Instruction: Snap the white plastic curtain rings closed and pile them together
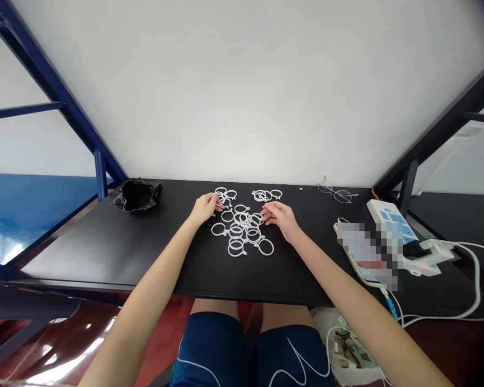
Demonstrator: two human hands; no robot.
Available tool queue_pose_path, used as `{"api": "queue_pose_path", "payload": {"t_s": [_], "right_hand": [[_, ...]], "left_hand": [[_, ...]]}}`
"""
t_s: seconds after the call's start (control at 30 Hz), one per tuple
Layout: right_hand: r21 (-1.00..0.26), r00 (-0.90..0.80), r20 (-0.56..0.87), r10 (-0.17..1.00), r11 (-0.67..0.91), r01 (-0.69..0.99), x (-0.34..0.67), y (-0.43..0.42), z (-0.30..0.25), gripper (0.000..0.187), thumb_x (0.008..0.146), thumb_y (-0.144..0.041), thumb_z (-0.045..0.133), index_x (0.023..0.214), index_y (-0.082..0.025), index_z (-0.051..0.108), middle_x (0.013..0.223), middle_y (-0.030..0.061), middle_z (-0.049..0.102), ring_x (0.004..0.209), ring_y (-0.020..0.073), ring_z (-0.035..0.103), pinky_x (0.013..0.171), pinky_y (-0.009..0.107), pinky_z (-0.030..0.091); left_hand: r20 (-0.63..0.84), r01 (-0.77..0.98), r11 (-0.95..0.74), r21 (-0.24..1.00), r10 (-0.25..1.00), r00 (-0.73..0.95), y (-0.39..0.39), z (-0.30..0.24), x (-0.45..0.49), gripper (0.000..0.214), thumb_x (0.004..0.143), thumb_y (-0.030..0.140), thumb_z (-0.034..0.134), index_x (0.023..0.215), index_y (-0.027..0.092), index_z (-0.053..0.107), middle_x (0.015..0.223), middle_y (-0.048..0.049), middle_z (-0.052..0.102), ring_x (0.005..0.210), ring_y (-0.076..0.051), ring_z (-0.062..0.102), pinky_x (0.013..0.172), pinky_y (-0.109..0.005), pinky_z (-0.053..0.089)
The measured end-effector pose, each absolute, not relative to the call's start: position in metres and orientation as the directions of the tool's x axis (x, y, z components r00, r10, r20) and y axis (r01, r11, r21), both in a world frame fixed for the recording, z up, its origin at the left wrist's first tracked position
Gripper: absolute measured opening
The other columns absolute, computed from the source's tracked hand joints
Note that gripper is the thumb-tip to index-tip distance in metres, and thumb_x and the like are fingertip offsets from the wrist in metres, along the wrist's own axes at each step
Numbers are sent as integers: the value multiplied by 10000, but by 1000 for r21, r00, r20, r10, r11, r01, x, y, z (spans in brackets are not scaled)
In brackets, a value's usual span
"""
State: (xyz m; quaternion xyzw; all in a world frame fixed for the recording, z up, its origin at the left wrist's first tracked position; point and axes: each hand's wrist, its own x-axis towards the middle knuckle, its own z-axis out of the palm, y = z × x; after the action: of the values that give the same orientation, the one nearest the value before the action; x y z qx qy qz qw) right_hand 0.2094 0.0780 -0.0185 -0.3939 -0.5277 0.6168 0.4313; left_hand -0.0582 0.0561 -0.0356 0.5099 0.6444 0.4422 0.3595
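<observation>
- At the far left of the bench (84,242) a crumpled black bag (137,194) lies near the back edge, well apart from everything else. It looks pushed aside so that it stays out of your reach path.
- Your left hand (205,208) rests on the bench at the left edge of the rings, with its fingers curled inwards. The fingertips touch the back-left cluster (225,194), but I cannot tell whether they pinch a ring or only lie against one.
- The white rings (244,231) lie flat in a loose, overlapping pile at mid-bench, straight ahead of you and between your two hands. That spot lets either hand get at them without leaning.
- A back-right cluster (266,194) sits just behind the pile, a little apart from it, as does the back-left one. They read as groups kept separate from the main heap.
- Your right hand (280,219) lies palm down with its fingers stretched out and holds nothing. Its fingertips are at the right edge of the pile, so it seems to fence the rings in from that side.
- Further right, folded glasses (334,192) lie near the back edge, clear of the rings.
- At the right end are a power strip (387,215), a phone (367,252) and a white cable (474,269) that loops off the bench edge. They are grouped there beside one another.
</observation>
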Motion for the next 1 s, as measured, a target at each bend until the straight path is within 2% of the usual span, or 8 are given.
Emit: {"api": "queue_pose_path", "payload": {"t_s": [0.17,0.27,0.33,0.4,0.57,0.7,0.83,1.0], "right_hand": [[-992,-314,-33,949,-69,-103,209,78,-18,297,685,-457,747,748,-178,669,739,46,686,583,110,602,496,212,487],[-998,-328,11,944,-8,-55,207,75,-18,320,697,-486,728,751,-180,649,743,48,685,584,118,597,500,226,483],[-994,-344,103,933,112,7,205,69,-18,323,723,-496,704,780,-186,631,724,40,673,577,122,583,505,236,471],[-955,-374,236,897,286,83,203,61,-17,314,750,-484,689,874,-203,625,720,25,658,574,123,561,517,244,454],[-744,-560,427,710,628,229,200,44,-12,344,815,-457,642,1093,-260,596,805,9,652,588,123,528,580,260,440],[-576,-625,476,618,757,310,202,42,-8,236,893,-448,538,916,-225,610,752,17,615,599,123,502,608,257,401],[-433,-659,496,566,819,377,200,40,-8,294,931,-428,472,749,-208,542,609,3,545,547,125,465,568,258,324],[-335,-677,527,513,858,390,196,39,-11,345,975,-342,374,673,-205,471,561,10,516,504,134,438,549,283,253]], "left_hand": [[33,279,49,959,960,-279,56,-33,-58,369,880,496,447,762,154,522,963,-109,701,865,-203,696,532,-201,514],[33,256,31,966,969,-244,53,-27,-49,367,892,477,437,714,161,492,710,-55,653,614,-131,631,463,-184,451],[40,266,2,964,987,-154,48,-23,-38,377,900,475,424,678,172,455,523,17,513,426,-80,473,402,-178,365],[39,293,-36,956,999,-3,41,-19,-23,395,900,491,417,658,180,421,466,56,399,371,-60,357,381,-183,298],[39,368,-144,919,960,279,25,-12,4,424,896,496,415,625,171,421,525,42,365,453,-70,339,419,-209,280],[44,404,-178,898,947,318,21,-8,6,399,904,450,402,643,159,482,558,32,372,497,-83,336,461,-228,296],[75,458,-231,859,940,333,19,-5,5,402,905,436,400,612,164,435,587,26,383,556,-98,349,524,-238,312],[82,511,-260,819,935,345,17,-3,7,374,894,392,392,594,169,380,599,26,338,581,-104,309,547,-244,286]]}}
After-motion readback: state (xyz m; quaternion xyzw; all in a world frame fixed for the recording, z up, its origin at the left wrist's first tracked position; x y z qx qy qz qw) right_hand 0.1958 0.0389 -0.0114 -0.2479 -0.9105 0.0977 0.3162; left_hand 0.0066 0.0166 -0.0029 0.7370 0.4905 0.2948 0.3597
